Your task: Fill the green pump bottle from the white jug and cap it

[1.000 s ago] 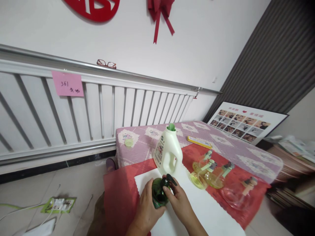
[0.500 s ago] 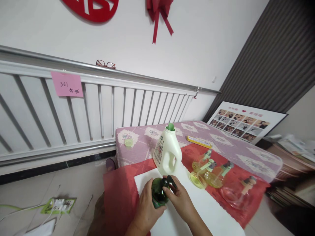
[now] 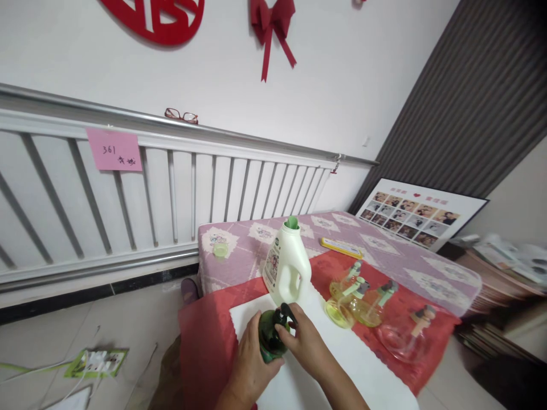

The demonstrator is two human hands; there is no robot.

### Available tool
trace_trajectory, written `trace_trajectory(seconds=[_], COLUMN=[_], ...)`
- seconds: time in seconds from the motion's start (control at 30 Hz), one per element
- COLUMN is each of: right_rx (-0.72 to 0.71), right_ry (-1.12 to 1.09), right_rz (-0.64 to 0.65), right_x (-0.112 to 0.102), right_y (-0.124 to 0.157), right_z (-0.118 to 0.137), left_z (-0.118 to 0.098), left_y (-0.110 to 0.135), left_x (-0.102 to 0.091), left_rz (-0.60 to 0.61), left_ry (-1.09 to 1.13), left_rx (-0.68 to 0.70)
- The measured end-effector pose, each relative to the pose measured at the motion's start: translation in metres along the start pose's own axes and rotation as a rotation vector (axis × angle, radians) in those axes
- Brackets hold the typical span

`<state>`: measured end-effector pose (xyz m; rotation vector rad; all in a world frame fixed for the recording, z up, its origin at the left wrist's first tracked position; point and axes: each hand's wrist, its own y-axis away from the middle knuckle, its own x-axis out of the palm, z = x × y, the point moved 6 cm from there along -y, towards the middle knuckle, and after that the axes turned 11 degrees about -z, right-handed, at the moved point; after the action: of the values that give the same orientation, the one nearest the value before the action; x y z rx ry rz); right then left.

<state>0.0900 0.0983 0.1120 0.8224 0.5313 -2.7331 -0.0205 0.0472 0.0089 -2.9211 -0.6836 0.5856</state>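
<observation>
A dark green pump bottle stands between my hands over the white mat. My left hand is wrapped round its body from the left. With my right hand I grip the black pump head at the top, fingers curled about the nozzle. Just behind stands a whitish-green detergent jug with a handle; its cap is off and a green spout shows in the neck. A pale green cap lies on the patterned tablecloth to the left.
Several clear glass vessels with yellowish or pink tints stand on the red cloth at right. A yellow-edged box lies behind them. A power strip with cables is on the floor at left. Behind the table is a white radiator.
The view has shifted slightly. My hands still hold the bottle, and my right fingers have turned a little on the pump head. The jug and glass vessels stay in place.
</observation>
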Motion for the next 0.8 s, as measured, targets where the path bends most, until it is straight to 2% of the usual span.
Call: trace_trajectory(seconds=[0.27,0.43,0.67,0.8], right_rx=[-0.043,-0.035,-0.067,-0.105], right_ry=[0.063,0.083,0.112,0.105], right_rz=[-0.027,-0.048,-0.087,-0.109], right_x=[0.003,0.004,0.000,0.000], right_y=[0.000,0.001,0.000,-0.001], right_z=[-0.002,-0.003,-0.006,-0.003], left_z=[0.011,0.005,-0.007,-0.025], left_y=[-0.002,-0.004,-0.010,-0.020], left_x=[0.007,0.007,-0.003,-0.025], left_rz=[-0.065,-0.062,0.099,-0.026], left_ry=[0.007,0.071,0.194,0.209], left_rx=[0.081,0.123,-0.028,-0.087])
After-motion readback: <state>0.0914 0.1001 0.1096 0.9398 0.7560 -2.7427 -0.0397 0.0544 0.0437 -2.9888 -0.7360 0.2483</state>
